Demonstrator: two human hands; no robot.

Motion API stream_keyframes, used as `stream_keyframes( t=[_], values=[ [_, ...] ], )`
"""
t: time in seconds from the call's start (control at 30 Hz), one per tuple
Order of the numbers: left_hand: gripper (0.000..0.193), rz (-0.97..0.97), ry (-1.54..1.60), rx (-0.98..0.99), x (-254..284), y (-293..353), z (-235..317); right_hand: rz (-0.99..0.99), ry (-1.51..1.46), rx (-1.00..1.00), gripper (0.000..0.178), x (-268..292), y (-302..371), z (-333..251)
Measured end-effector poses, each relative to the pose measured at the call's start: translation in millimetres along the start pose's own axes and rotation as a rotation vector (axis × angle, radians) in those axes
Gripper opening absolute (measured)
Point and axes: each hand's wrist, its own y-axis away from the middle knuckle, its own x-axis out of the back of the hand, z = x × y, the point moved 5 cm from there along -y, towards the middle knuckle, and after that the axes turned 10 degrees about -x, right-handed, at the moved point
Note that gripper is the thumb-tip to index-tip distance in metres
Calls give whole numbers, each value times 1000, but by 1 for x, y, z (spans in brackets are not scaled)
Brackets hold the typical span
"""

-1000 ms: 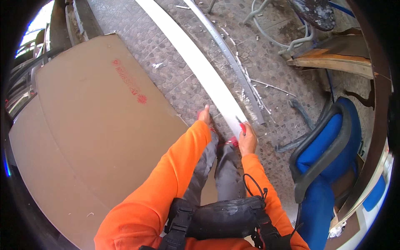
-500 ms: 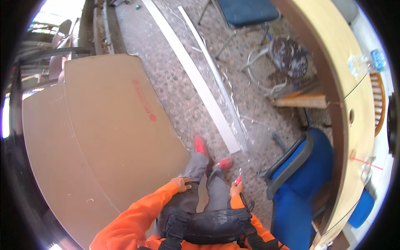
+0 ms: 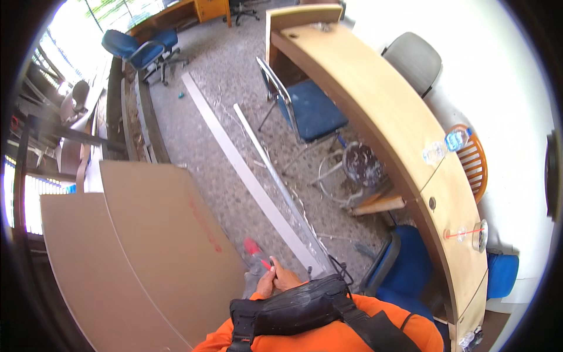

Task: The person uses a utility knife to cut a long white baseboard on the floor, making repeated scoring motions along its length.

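My left hand (image 3: 265, 285) and my right hand (image 3: 285, 278) are together in front of my waist, their fingers closed around a small red utility knife (image 3: 266, 264). Its end pokes out above the fingers; the blade is too small to make out. To the left of my hands a large brown sheet (image 3: 170, 234) stands or lies beside my legs, with faint red print along its right side. A second brown sheet (image 3: 76, 252) overlaps it further left. One red shoe (image 3: 252, 246) shows just beyond my hands.
A long white strip (image 3: 246, 176) and a thinner strip (image 3: 267, 158) lie on the speckled floor amid scraps. On the right are a curved wooden counter (image 3: 375, 94), a blue chair (image 3: 316, 111), a paint-stained stool (image 3: 360, 164) and a blue office chair (image 3: 404, 264).
My left hand has left my thigh and come to my right hand at the knife. The view has tilted up and shows more of the room.
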Motion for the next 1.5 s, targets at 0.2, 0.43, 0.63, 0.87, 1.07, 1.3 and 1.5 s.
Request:
stream_keyframes(
  t=[0.2,0.43,0.63,0.87,1.07,1.3,1.5],
  values=[
    [46,-60,-161,-152,96,-46,133,-31,72,288,63,21,-51,-155],
    [20,109,-79,-261,95,-58,298,-241,14,302,50,87,-119,-211],
    [42,174,-973,-158,142,-116,383,61,-30,23,36,192,-231,25],
    [39,461,-809,118,294,-67,399,27,-1,-430,29,223,-341,-50],
    [39,750,-471,237,333,-8,404,11,-180,-324,25,263,-467,-205],
    [39,938,-216,358,391,-16,439,8,-444,-64,24,283,-643,-440],
    [39,957,-195,329,470,-89,559,118,-108,-63,27,290,-714,-532]
  ],
)
